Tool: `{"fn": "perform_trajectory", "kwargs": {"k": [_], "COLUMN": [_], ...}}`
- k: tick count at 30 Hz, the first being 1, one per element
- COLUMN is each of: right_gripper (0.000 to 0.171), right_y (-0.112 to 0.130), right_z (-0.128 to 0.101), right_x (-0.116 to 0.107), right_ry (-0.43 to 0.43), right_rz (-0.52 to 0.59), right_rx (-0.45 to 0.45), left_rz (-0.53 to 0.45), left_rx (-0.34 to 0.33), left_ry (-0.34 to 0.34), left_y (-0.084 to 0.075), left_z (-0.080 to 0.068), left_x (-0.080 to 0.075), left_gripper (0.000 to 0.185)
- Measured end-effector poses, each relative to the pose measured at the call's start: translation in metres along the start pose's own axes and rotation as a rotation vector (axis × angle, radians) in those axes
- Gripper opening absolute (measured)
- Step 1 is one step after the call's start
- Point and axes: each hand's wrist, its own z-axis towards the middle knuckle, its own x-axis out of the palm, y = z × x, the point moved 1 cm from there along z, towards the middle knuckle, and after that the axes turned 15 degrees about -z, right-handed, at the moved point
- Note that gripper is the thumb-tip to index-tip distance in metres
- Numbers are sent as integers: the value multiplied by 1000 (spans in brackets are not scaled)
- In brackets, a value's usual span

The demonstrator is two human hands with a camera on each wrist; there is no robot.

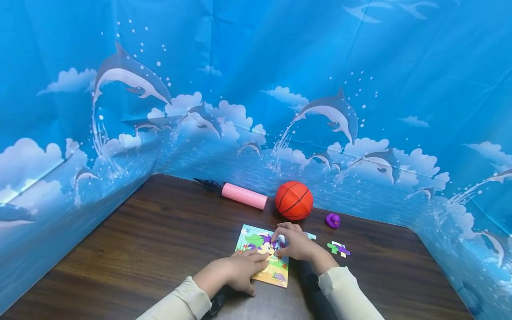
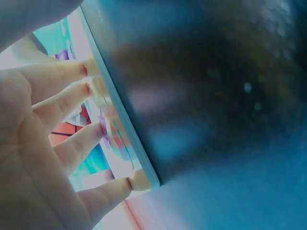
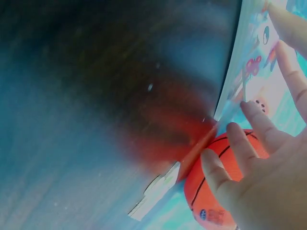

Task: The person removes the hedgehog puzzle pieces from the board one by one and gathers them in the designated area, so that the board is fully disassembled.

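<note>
My left hand [image 1: 240,269] lies flat on the puzzle board [image 1: 262,275], fingers straight and pressing down on its near left part; in the left wrist view my fingertips [image 2: 93,88] rest along the board's edge. My right hand [image 1: 294,242] is on the far right part of the board, fingers bent with the tips down on the picture surface, but I cannot tell whether they pinch a piece or only press.

The board lies flat on the brown table [image 1: 152,235], near the middle of the near edge, with its long axis running from the near edge towards the far edge, tilted slightly leftwards at the far end.

A loose puzzle piece [image 1: 338,249] sits on the table just to the right of my right hand. Towards the far edge are an orange ball [image 1: 294,200], a pink pump [image 1: 244,195] lying to its left, and a small purple toy [image 1: 333,220] to its right.
</note>
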Motion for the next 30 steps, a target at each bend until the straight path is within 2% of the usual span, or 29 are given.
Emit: {"fn": "perform_trajectory", "kwargs": {"k": [4, 7, 10, 13, 16, 20, 22, 24, 27, 30], "right_gripper": [26, 22, 14, 16, 18, 23, 26, 28, 31, 33], "right_y": [0, -2, -8, -16, -27, -48, -64, -81, -111, -139], "right_z": [-2, -4, -7, -10, -14, -29, -39, -51, -71, -94], "right_x": [0, 0, 1, 1, 1, -3, -7, -13, -22, -26], "right_ry": [-46, -62, -93, -148, -195, -269, -310, -349, -372, -373], "right_rz": [-35, -9, 87, 213, 377, 622, 695, 710, 663, 632], "right_rx": [-7, -3, -2, 17, 95, 256, 342, 437, 566, 659], "left_rz": [8, 13, 10, 15, 10, 2, -6, -13, -29, -33], "left_rx": [11, 17, 22, 30, 36, 38, 32, 25, 12, 7], "left_ry": [-6, -11, -12, -21, -29, -34, -32, -29, -23, -23], "left_y": [-2, -3, -5, -6, -6, -5, -4, -4, -4, -4], "left_z": [1, 2, 2, 1, 2, 3, 2, 1, -1, -2], "left_x": [0, 0, 1, 2, 3, 5, 4, 4, 2, 1], "left_gripper": [73, 72, 73, 74, 74, 74, 74, 74, 73, 73]}}
